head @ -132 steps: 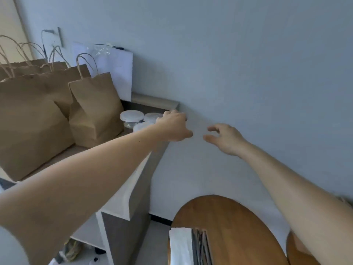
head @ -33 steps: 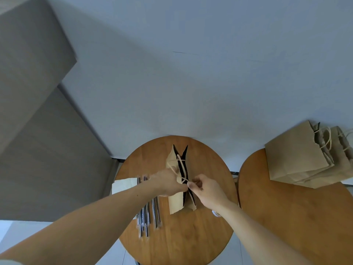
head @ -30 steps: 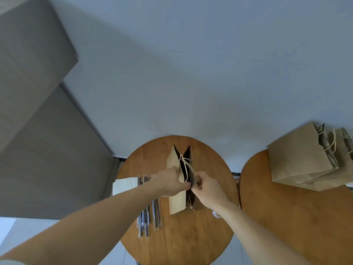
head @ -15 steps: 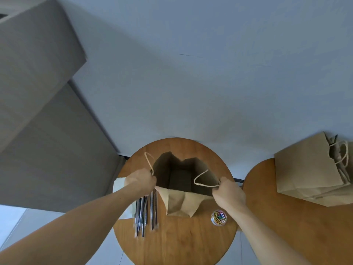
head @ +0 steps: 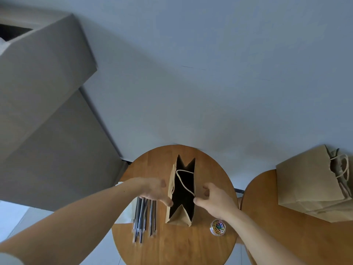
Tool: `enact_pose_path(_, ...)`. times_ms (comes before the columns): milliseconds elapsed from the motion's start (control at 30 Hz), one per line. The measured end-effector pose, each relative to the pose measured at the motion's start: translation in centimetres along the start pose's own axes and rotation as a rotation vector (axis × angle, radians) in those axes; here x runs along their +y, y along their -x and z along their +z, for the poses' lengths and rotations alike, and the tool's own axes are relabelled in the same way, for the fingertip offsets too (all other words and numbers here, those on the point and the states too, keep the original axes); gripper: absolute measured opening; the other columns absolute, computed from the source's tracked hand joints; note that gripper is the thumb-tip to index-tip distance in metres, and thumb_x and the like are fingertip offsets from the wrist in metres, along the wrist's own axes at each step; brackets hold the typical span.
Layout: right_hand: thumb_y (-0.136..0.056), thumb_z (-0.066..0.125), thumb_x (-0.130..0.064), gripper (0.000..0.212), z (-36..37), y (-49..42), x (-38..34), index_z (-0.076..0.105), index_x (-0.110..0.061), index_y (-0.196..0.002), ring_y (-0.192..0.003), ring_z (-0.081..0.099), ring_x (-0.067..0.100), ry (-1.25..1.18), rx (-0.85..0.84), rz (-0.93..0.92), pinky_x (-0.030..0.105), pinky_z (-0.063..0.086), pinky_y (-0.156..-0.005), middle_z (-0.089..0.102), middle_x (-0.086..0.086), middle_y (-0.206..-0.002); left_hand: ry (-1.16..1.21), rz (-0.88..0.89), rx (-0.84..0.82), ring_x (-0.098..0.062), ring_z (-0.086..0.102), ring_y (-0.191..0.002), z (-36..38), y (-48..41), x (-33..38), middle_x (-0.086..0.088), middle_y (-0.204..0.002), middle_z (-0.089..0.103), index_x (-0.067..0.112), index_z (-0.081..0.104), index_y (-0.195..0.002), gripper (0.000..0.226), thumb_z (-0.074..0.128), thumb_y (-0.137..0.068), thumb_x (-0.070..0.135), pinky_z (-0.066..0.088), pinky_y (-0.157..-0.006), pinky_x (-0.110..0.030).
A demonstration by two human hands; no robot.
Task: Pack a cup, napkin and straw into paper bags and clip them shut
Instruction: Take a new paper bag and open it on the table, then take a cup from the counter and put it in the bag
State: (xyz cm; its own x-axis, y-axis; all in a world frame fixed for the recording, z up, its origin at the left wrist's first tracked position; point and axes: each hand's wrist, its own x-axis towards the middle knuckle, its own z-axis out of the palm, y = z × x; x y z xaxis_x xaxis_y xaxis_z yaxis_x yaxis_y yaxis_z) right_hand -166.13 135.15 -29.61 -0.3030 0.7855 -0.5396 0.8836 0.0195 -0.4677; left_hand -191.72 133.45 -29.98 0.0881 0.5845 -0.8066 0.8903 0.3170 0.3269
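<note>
**Item: paper bag [head: 179, 217], upright mid-bench [head: 172, 245], mouth part-open.**
Left hand [head: 152, 190] and right hand [head: 215, 201] flanked the bag. Each grip was loose and held nothing, with the thumbs touching its side walls (left hand blurred). Straws [head: 145, 217] and napkin [head: 127, 213] lay just to its left, the clip tub [head: 217, 227] near its right; no cup was in view. Handling advice: spread the gussets outward and square the base, so the bag stands unaided with room for the cup.
</note>
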Motion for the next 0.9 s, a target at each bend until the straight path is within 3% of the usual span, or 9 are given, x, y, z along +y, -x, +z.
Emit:
enact_pose_path(67, -0.083, 0.064, -0.058, 0.072, -0.8, -0.3, -0.3, 0.036, -0.033, -0.144, -0.129, 0.052, 0.018, 0.001, -0.007, -0.027, 0.034, 0.049, -0.101, 0.047, -0.008, -0.147, -0.045, 0.01, 0.017, -0.024, 0.052, -0.122, -0.9, 0.7, -0.1, 0.001, -0.139, 0.051, 0.026, 0.04, -0.143, 0.1, 0.072, -0.06, 0.07, 0.045, -0.104, -0.042)
enact_pose_path(200, -0.089, 0.062, -0.045, 0.062, -2.6, -1.1, -1.5, 0.038, -0.032, -0.144, -0.132, 0.049, 0.018, 0.039, 0.055, -0.07, 0.033, 0.048, -0.102, 0.042, -0.007, -0.15, -0.076, 0.014, 0.16, -0.024, 0.053, -0.12, -2.7, 2.4, 0.0, -0.003, -0.137, 0.053, 0.018, 0.04, -0.145, 0.077, 0.067, -0.08, 0.049, 0.046, -0.101, -0.039)
enact_pose_path(300, -0.092, 0.06, -0.038, 0.056, -3.4, -1.7, -2.8, 0.041, -0.028, -0.143, -0.131, 0.049, 0.019, 0.055, 0.114, -0.113, 0.031, 0.046, -0.1, 0.043, -0.004, -0.149, -0.058, -0.02, 0.236, -0.024, 0.052, -0.117, -3.0, 3.5, -0.1, -0.005, -0.133, 0.053, 0.015, 0.04, -0.142, 0.065, 0.06, -0.089, 0.047, 0.047, -0.099, -0.039)
enact_pose_path(433, -0.093, 0.058, -0.03, 0.046, -4.4, -2.8, -5.3, 0.05, -0.024, -0.138, -0.125, 0.053, 0.018, 0.034, 0.204, -0.187, 0.024, 0.042, -0.09, 0.051, -0.004, -0.142, -0.031, -0.035, 0.247, -0.02, 0.049, -0.088, -3.3, 5.3, -1.2, -0.004, -0.102, 0.055, 0.013, 0.053, -0.115, 0.039, 0.06, -0.091, 0.043, 0.042, -0.072, -0.031)
enact_pose_path(533, -0.093, 0.057, -0.026, 0.042, -5.7, -3.7, -8.5, 0.054, -0.021, -0.135, -0.123, 0.054, 0.017, 0.015, 0.243, -0.277, 0.025, 0.041, -0.093, 0.055, -0.002, -0.138, -0.043, -0.061, 0.329, -0.026, 0.058, -0.1, -5.4, 7.8, -2.0, -0.008, -0.115, 0.063, 0.01, 0.057, -0.124, 0.042, 0.06, -0.091, 0.036, 0.047, -0.078, -0.034)
enact_pose_path(633, -0.094, 0.056, -0.026, 0.041, -7.6, -4.4, -13.8, 0.054, -0.021, -0.134, -0.124, 0.052, 0.015, 0.022, 0.272, -0.411, 0.028, 0.04, -0.098, 0.054, -0.003, -0.137, 0.007, -0.09, 0.473, -0.026, 0.048, -0.131, -9.3, 11.4, -3.0, -0.002, -0.146, 0.049, 0.017, 0.043, -0.144, 0.059, 0.058, -0.092, 0.041, 0.042, -0.105, -0.037)
enact_pose_path(700, -0.094, 0.057, -0.029, 0.04, -9.1, -4.4, -18.5, 0.055, -0.021, -0.133, -0.124, 0.052, 0.014, 0.027, 0.282, -0.509, 0.028, 0.04, -0.098, 0.055, -0.004, -0.136, 0.044, -0.08, 0.581, -0.023, 0.045, -0.134, -12.6, 14.5, -3.9, 0.001, -0.15, 0.044, 0.021, 0.039, -0.147, 0.062, 0.057, -0.092, 0.044, 0.039, -0.108, -0.036)
enact_pose_path(800, -0.092, 0.062, -0.03, 0.039, -11.5, -3.5, -26.9, 0.059, -0.018, -0.129, -0.12, 0.055, 0.015, 0.035, 0.322, -0.664, 0.025, 0.039, -0.094, 0.06, -0.002, -0.131, 0.011, -0.075, 0.806, -0.022, 0.049, -0.13, -17.8, 20.4, -5.5, 0.002, -0.145, 0.05, 0.023, 0.044, -0.144, 0.06, 0.058, -0.091, 0.045, 0.041, -0.106, -0.036)
enact_pose_path(900, -0.089, 0.066, -0.028, 0.037, -13.2, -1.8, -35.6, 0.064, -0.015, -0.123, -0.114, 0.06, 0.018, 0.041, 0.39, -0.805, 0.025, 0.04, -0.091, 0.065, 0.001, -0.124, -0.02, -0.086, 1.02, -0.018, 0.055, -0.114, -21.9, 26.8, -8.1, 0.008, -0.126, 0.058, 0.025, 0.054, -0.132, 0.049, 0.059, -0.088, 0.046, 0.045, -0.084, -0.027)
